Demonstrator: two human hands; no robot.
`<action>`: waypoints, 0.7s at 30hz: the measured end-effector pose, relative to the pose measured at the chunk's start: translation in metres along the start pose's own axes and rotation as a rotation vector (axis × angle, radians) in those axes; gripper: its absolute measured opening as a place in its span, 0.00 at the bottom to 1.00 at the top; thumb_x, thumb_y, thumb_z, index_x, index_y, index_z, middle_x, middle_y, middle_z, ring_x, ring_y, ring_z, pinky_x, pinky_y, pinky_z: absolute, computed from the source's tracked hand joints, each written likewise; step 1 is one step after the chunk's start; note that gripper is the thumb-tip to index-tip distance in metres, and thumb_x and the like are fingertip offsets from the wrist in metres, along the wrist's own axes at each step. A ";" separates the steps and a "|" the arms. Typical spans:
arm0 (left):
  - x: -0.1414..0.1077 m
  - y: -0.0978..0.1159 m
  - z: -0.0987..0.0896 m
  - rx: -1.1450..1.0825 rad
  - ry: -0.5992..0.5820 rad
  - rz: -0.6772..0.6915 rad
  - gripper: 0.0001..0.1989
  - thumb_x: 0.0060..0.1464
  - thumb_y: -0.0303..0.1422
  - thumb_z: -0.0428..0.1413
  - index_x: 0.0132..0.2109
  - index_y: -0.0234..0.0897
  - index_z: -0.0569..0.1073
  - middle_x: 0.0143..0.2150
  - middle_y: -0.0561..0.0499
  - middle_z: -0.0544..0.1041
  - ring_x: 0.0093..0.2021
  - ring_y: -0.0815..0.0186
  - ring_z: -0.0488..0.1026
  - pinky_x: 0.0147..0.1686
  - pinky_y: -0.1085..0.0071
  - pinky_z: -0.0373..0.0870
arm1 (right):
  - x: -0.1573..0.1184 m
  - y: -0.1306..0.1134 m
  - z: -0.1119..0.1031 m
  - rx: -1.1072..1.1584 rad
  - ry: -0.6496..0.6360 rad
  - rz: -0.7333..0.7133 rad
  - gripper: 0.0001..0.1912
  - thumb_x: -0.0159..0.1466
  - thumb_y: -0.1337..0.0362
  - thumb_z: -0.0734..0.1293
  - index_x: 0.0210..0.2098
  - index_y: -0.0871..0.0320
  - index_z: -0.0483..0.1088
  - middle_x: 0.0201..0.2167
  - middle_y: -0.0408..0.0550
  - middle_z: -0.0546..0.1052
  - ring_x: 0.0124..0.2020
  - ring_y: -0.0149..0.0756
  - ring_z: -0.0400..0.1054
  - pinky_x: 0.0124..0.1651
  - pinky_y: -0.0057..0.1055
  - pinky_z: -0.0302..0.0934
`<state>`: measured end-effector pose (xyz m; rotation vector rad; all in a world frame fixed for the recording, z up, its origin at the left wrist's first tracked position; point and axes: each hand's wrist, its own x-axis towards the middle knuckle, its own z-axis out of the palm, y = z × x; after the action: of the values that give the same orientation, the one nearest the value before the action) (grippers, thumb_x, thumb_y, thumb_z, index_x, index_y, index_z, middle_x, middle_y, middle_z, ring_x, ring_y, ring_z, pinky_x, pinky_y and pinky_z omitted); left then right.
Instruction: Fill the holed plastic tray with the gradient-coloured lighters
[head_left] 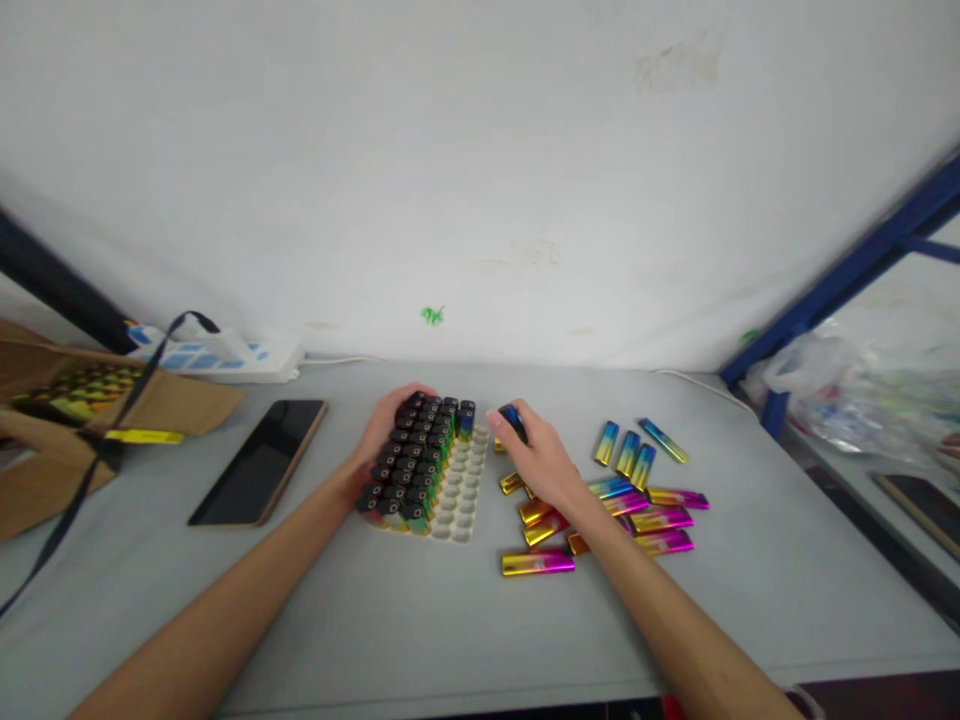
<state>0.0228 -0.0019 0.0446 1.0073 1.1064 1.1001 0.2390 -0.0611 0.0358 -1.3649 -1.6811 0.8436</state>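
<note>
My right hand (536, 445) is closed around a shiny tube with a dark blue end (514, 418), its thumb along the near side. Just left of it lies a pale tray (459, 490) with rows of round hollows. Several black-topped tubes (409, 465), green and yellow lower down, stand upright in its left part, packed closely. A blue-and-yellow tube (466, 420) stands at the far end, right of the packed rows. My left hand (382, 425) curls around the far left side of these rows, its fingers partly hidden behind them.
Loose metallic tubes (538, 563), pink-yellow and blue-yellow, lie right of the tray. On the left are a phone (259, 462), a power strip (225, 357) and an opened brown box (202, 400) crossed by a black strap. Plastic bags (844, 385) lie beyond the blue frame (847, 265).
</note>
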 end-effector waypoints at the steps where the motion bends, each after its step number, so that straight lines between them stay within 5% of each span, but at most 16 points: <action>1: 0.000 -0.001 -0.001 0.008 0.003 0.023 0.19 0.59 0.47 0.58 0.41 0.34 0.78 0.36 0.51 0.81 0.41 0.59 0.77 0.47 0.64 0.73 | -0.001 -0.001 -0.002 0.020 -0.017 -0.005 0.19 0.72 0.45 0.58 0.35 0.53 0.62 0.23 0.37 0.68 0.26 0.33 0.62 0.32 0.29 0.54; 8: 0.000 -0.005 -0.004 0.036 -0.012 0.076 0.11 0.46 0.41 0.58 0.30 0.37 0.75 0.27 0.55 0.77 0.33 0.63 0.72 0.39 0.68 0.69 | 0.000 -0.001 -0.007 -0.197 0.045 -0.264 0.21 0.74 0.50 0.60 0.29 0.55 0.65 0.32 0.47 0.73 0.36 0.38 0.68 0.42 0.33 0.60; 13: 0.001 -0.002 -0.002 0.056 -0.003 0.094 0.11 0.46 0.41 0.58 0.29 0.37 0.75 0.27 0.55 0.76 0.33 0.63 0.72 0.40 0.69 0.69 | 0.000 0.001 0.001 -0.232 -0.008 -0.192 0.23 0.74 0.50 0.60 0.26 0.55 0.63 0.22 0.41 0.69 0.24 0.33 0.62 0.32 0.31 0.54; 21: 0.005 -0.007 -0.006 0.082 -0.025 0.105 0.11 0.47 0.41 0.57 0.30 0.37 0.76 0.28 0.55 0.77 0.35 0.62 0.71 0.42 0.69 0.68 | -0.003 0.004 0.014 -0.293 -0.062 -0.249 0.14 0.74 0.57 0.63 0.33 0.57 0.68 0.29 0.45 0.77 0.30 0.36 0.71 0.36 0.30 0.60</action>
<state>0.0181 0.0019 0.0357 1.1515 1.0963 1.1306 0.2284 -0.0630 0.0248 -1.2917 -2.0341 0.5158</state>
